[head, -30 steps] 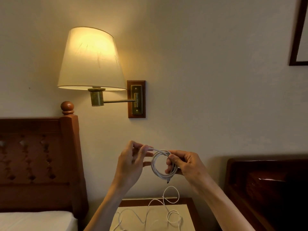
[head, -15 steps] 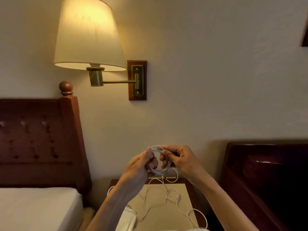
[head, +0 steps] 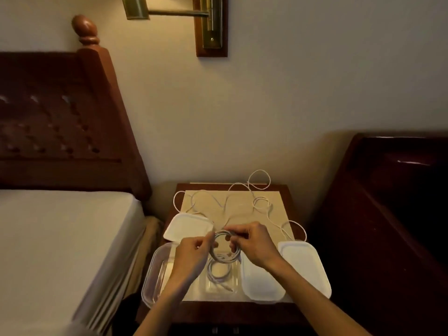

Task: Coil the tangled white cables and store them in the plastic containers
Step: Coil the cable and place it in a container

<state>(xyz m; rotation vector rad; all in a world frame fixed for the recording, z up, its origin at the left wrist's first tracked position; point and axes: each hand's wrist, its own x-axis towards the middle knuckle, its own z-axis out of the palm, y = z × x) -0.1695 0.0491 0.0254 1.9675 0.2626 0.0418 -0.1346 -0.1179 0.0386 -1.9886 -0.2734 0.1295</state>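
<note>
My left hand (head: 191, 251) and my right hand (head: 254, 243) both pinch a small coil of white cable (head: 225, 255), held just above an open clear plastic container (head: 155, 275) on the nightstand. Another coiled white cable (head: 219, 272) lies inside that container. A tangled loose white cable (head: 260, 202) sprawls over the back of the nightstand. Three white lids lie around: one at the left back (head: 188, 226), one overlapping the container's right side (head: 260, 280), one farther right (head: 305, 265).
The dark wooden nightstand (head: 232, 311) with a beige mat (head: 237, 209) stands between a bed with a white sheet (head: 60, 251) on the left and dark wooden furniture (head: 392, 214) on the right. A brass wall lamp arm (head: 179, 13) hangs above.
The view has tilted down from the wall lamp to the nightstand. Both hands have lowered the coiled cable from chest height to just above the open container.
</note>
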